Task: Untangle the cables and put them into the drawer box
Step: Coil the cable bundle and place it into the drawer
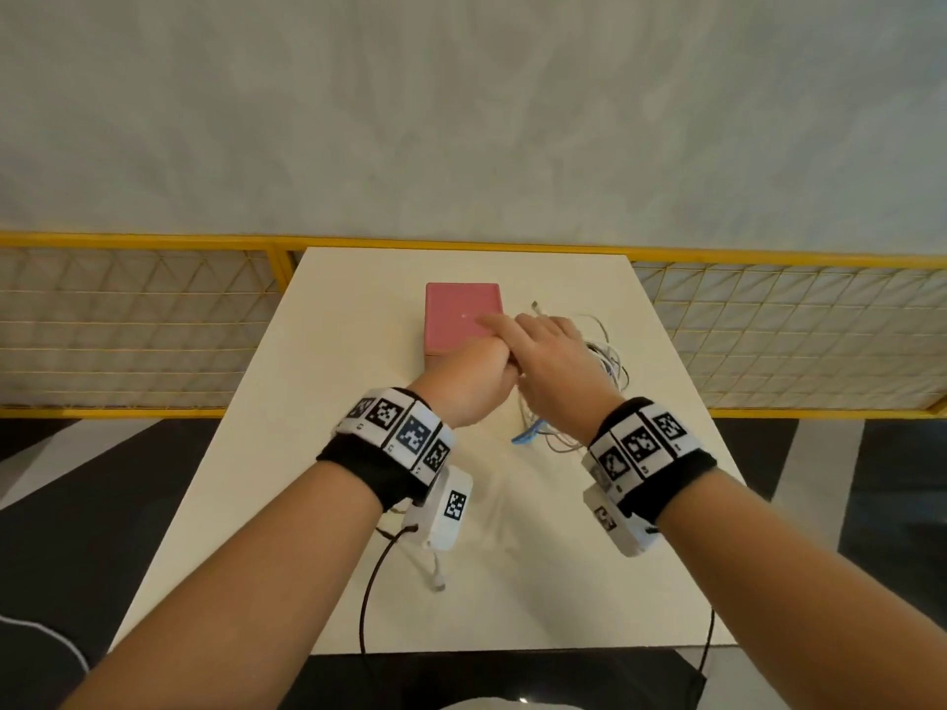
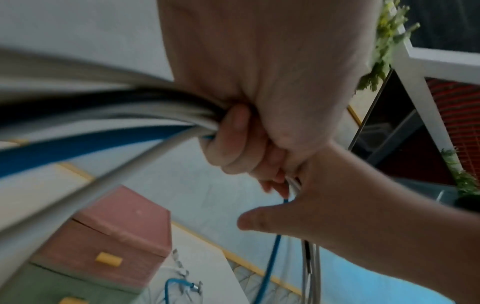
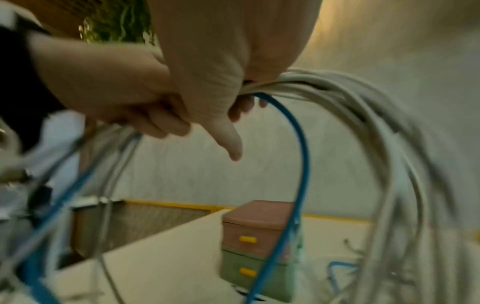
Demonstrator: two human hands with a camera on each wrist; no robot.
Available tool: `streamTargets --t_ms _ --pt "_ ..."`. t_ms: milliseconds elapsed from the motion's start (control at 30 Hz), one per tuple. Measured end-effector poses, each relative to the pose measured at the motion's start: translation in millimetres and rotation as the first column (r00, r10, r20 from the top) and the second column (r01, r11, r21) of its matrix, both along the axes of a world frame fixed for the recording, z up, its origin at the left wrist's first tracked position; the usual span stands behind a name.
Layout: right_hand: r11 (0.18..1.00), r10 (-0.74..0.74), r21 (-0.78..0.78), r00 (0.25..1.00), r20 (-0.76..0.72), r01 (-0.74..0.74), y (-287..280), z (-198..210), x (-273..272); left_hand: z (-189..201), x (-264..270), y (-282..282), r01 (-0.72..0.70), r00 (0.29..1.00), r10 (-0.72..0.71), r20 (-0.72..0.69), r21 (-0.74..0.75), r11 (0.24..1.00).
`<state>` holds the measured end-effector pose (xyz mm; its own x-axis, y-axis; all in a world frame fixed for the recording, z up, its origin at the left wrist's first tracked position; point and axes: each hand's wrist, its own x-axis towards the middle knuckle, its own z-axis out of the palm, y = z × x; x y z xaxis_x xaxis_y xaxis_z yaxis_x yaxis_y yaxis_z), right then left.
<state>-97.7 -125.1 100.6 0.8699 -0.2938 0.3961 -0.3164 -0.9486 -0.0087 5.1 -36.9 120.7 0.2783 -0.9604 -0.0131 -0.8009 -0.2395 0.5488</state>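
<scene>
Both hands clenched together on one bunch of cables point(image 3: 363, 107), left hand point(image 1: 479, 384) and right hand point(image 1: 551, 358), raised above the table point(image 1: 328, 402) beside the shut drawer box point(image 1: 461, 320). Light, limp, snag-prone strands; probably best pinched near a plug and drawn out singly.

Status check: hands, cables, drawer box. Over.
Left hand and right hand both grip the cable bundle above the table. Cables tangled. Drawer box drawers shut. Nothing blocking.

We hold both forearms out ahead, wrists banded. Our left hand point(image 1: 479, 374) is fisted, fingers curled tight; our right hand point(image 1: 551, 353) touches it, gripping too, index finger extended.
</scene>
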Motion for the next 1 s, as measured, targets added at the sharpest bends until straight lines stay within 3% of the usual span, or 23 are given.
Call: streamTargets --t_ms 133,233,333,500,567,600,667,733,800,900,1000 --pt "0.998 0.054 0.035 0.996 0.076 -0.057 -12 15 0 -1 4 12 0.042 0.966 -0.084 -0.246 -0.171 0.984" --pt "0.946 -0.166 0.308 0.97 0.175 0.107 -19 26 -6 -10 9 22 -0.021 0.924 -0.063 -0.376 -0.214 0.977" --pt "0.832 -0.333 0.527 0.914 0.229 0.171 -30 24 -15 -22 18 30 0.007 0.928 -0.075 -0.364 -0.184 0.983" --pt "0.698 -0.428 0.7 0.872 0.237 0.152 -35 9 -27 -42 23 32 0.002 0.965 -0.025 -0.262 -0.086 0.996" --pt "0.692 -0.415 0.687 0.901 0.126 0.222 -31 2 -31 -46 22 30 -0.047 0.977 0.028 -0.212 -0.084 0.995" --pt "0.727 -0.413 0.619 0.909 0.051 0.296 -27 -1 -33 -47 22 28 -0.068 0.983 0.051 -0.177 -0.092 0.993" --pt "0.866 -0.389 0.336 0.921 -0.013 0.37 -15 -4 -33 -44 18 23 -0.071 0.992 0.06 -0.108 -0.095 0.993" --pt "0.971 -0.236 0.032 0.971 0.032 0.235 2 -4 -26 -35 11 17 -0.035 0.998 0.031 -0.057 -0.063 0.997" --pt "0.992 -0.061 -0.109 0.998 0.02 0.063 13 -7 -15 -21 -1 11 -0.006 0.999 0.005 0.033 0.029 1.0" --pt "1.0 -0.006 -0.008 1.0 0.029 0.007 13 -2 -6 -4 -9 8 0.028 0.995 -0.028 0.091 0.0 1.0" --pt "0.995 -0.017 0.097 1.0 0.017 0.015 3 13 -10 -2 -5 16 0.026 0.981 -0.057 -0.184 -0.164 0.986"
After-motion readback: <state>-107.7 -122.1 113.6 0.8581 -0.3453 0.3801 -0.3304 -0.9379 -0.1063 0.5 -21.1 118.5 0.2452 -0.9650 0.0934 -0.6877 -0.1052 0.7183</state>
